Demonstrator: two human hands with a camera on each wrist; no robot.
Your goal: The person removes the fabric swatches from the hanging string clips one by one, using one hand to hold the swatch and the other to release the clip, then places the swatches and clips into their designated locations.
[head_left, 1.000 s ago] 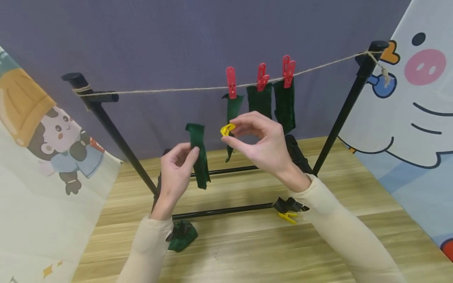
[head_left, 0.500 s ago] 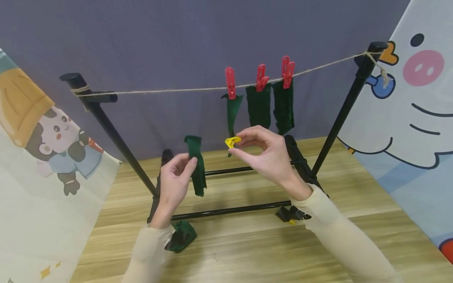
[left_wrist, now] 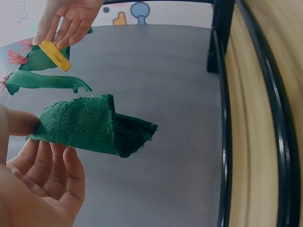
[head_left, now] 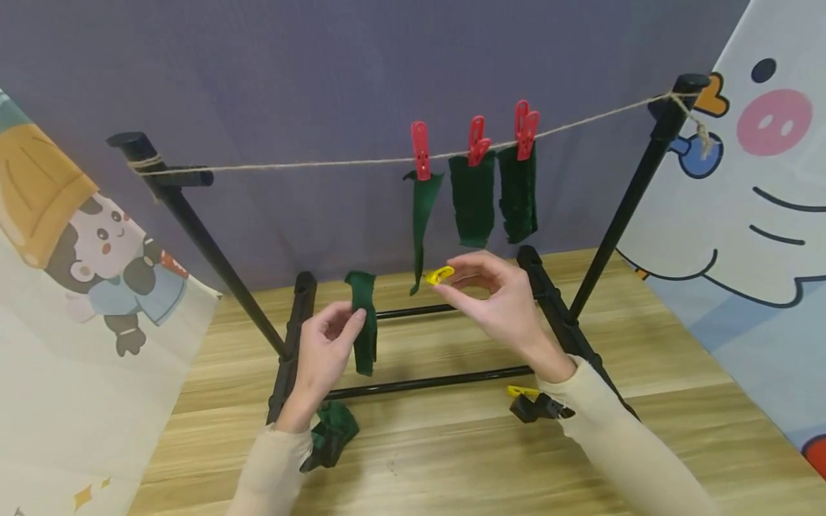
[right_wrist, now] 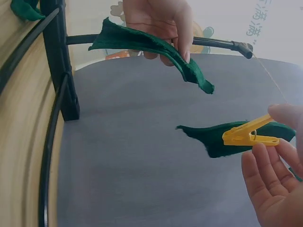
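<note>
A: Left hand (head_left: 325,351)?

B: Thumb and fingers nearly together, pinching a green strip (head_left: 366,347); it hangs below the line (head_left: 290,166), apart from it. Left wrist view shows the cloth folded over.

A: Right hand (head_left: 500,304)?

B: Thumb and fingertips pinching a yellow clip (head_left: 440,275), one handle under the thumb, other fingers loosely bent. Also below the line.

A: On the line?

B: Three green cloths (head_left: 473,201), each under red clips (head_left: 421,150), right of centre. Black frame (head_left: 622,215) bears the line at both ends.

A: Surface (head_left: 439,466)?

B: Crumpled green cloth (head_left: 338,426) beside the left sleeve (head_left: 267,462). Near the right sleeve (head_left: 619,430), something yellow (head_left: 521,390), partly hidden; probably another clip.
</note>
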